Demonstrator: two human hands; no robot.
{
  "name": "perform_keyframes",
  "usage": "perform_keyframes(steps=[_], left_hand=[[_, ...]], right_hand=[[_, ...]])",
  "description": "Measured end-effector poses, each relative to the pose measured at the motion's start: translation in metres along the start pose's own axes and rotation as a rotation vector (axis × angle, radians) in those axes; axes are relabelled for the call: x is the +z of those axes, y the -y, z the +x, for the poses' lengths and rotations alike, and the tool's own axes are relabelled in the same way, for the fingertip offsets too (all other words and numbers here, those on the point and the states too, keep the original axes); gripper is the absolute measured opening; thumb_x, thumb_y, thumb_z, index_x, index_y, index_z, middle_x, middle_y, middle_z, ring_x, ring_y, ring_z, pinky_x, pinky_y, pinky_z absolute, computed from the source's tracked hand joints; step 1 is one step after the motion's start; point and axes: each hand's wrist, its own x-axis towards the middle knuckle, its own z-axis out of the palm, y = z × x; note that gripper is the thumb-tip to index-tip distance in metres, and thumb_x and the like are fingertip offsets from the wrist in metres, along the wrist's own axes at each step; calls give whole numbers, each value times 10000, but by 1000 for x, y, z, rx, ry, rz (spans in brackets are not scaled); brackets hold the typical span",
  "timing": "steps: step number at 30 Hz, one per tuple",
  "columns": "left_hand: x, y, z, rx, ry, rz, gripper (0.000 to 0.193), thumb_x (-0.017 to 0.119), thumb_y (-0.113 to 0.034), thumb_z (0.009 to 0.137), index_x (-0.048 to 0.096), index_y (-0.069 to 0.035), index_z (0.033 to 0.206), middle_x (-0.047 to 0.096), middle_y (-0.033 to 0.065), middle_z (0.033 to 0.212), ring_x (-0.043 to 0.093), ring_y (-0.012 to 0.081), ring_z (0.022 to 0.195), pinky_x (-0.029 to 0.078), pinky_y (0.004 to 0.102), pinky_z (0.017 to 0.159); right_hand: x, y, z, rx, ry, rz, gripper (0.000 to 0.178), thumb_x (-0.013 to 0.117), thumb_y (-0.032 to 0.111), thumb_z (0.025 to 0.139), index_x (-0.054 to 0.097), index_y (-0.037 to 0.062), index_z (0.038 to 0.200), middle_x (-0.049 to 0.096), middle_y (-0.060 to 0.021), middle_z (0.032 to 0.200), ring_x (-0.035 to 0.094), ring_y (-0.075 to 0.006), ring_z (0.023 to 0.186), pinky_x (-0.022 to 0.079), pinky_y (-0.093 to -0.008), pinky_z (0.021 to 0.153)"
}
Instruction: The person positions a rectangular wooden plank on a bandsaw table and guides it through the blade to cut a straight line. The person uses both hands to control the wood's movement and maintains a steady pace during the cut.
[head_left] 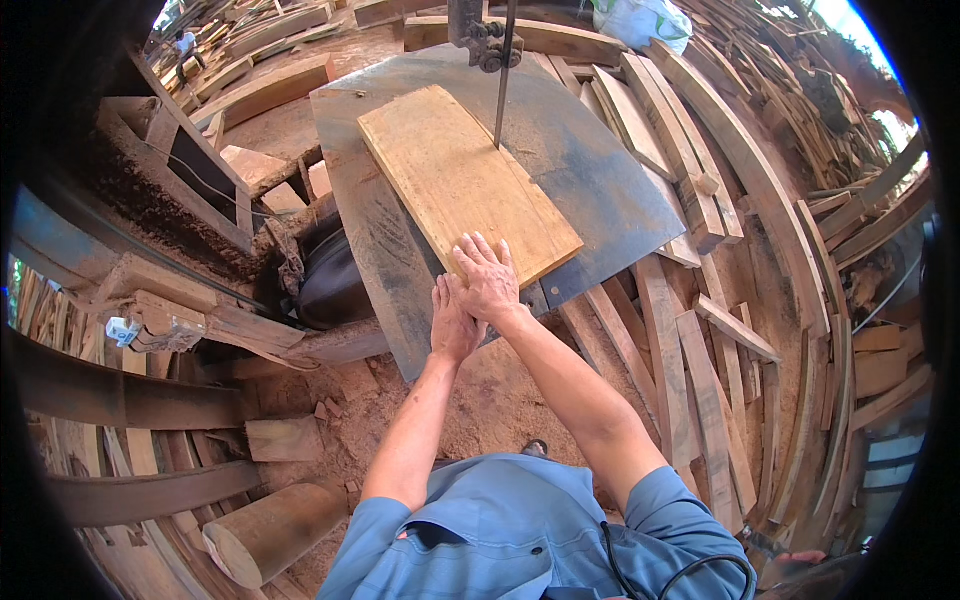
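Note:
A thick, pale wooden board (455, 165) lies flat on the dark metal saw table (590, 220), slanting from far left to near right. A thin upright bandsaw blade (505, 85) stands at the board's right edge, partway along its length. My right hand (487, 283) rests on the board's near end, fingers stretched out and slightly apart. Close beside it, my left hand (456, 325) sits at the near left corner, its straight fingers against the board's end. The right hand overlaps part of the left, hiding its thumb side.
The blade guide (490, 45) hangs above the table's far side. To the left is a sawdust-covered machine frame (170, 150). A round log (275, 530) lies on the sawdust floor (385, 420) at lower left. Several long timbers (700, 170) are stacked on the right.

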Motion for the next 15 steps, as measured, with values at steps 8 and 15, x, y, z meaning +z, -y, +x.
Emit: perform_keyframes(steps=[8,15], left_hand=[[1,2,-3,3,-16,-6,778,588,-375,1031,317,135,1552,362,427,1564,307,584,1505,228,591,1275],[2,2,-2,20,-52,-42,757,625,-320,1011,332,134,1542,372,426,1554,322,583,1492,237,595,1268]], right_hand=[[-1,2,0,7,9,10,580,620,408,982,610,90,1467,468,-115,1643,327,-281,1582,166,-584,1296],[0,3,3,7,-10,10,581,628,402,971,613,87,1458,472,-118,1639,344,-286,1573,171,-596,1292]])
